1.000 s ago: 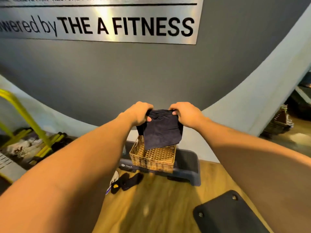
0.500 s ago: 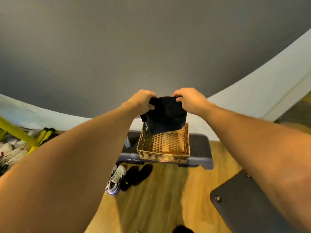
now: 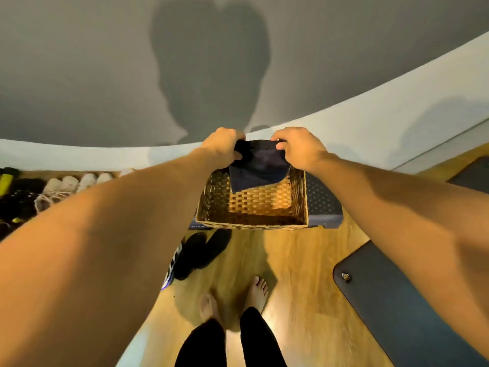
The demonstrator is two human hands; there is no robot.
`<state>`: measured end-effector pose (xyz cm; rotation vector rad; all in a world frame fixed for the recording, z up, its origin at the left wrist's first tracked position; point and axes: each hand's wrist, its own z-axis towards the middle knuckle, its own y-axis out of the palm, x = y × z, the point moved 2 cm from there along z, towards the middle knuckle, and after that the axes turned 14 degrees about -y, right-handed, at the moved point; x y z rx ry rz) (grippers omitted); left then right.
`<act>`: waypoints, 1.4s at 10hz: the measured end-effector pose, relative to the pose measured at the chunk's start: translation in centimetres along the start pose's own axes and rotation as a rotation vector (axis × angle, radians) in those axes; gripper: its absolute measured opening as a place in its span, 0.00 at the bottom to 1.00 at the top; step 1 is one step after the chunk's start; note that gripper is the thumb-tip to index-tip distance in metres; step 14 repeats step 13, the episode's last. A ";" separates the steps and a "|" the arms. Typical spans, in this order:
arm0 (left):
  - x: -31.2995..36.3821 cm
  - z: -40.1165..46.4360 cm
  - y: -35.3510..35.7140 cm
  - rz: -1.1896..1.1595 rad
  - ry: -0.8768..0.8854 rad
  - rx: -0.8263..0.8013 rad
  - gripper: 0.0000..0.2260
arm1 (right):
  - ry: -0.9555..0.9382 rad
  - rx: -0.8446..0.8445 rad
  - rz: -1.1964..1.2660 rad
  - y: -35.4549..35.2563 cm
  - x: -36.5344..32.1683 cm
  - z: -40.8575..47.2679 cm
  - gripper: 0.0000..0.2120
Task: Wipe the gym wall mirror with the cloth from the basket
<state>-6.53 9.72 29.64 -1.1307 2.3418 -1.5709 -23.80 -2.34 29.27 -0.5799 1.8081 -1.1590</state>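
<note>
While my left hand (image 3: 223,148) and right hand (image 3: 297,149) pinch the cloth's (image 3: 258,165) 2 top corners, it hangs over the basket's (image 3: 251,207) far edge.

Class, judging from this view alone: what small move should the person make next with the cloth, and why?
Probably lift the dark cloth clear: left hand and right hand both pinch its top edge, while its lower edge hangs inside the wicker basket.

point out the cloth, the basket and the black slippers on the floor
cloth (image 3: 258,165), head view, middle of the dark fabric hanging between the hands
basket (image 3: 254,225), head view, near woven rim
black slippers (image 3: 202,251), head view, upper of the pair lying left of the bare feet
</note>
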 end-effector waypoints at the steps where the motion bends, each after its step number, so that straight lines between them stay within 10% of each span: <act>1: -1.5 4.7 3.4 0.018 -0.012 -0.027 0.12 | 0.019 -0.057 0.016 4.1 2.6 3.0 0.19; 6: -11.0 23.8 22.3 -0.002 -0.032 -0.278 0.19 | 0.088 -0.306 0.158 25.7 15.1 13.5 0.21; 8: -11.2 26.9 25.4 0.026 -0.058 -0.035 0.31 | 0.208 -0.153 0.158 27.3 16.2 15.6 0.31; 14: -8.7 22.2 17.0 0.127 -0.044 -0.304 0.17 | 0.161 -0.287 0.114 18.8 12.4 14.4 0.22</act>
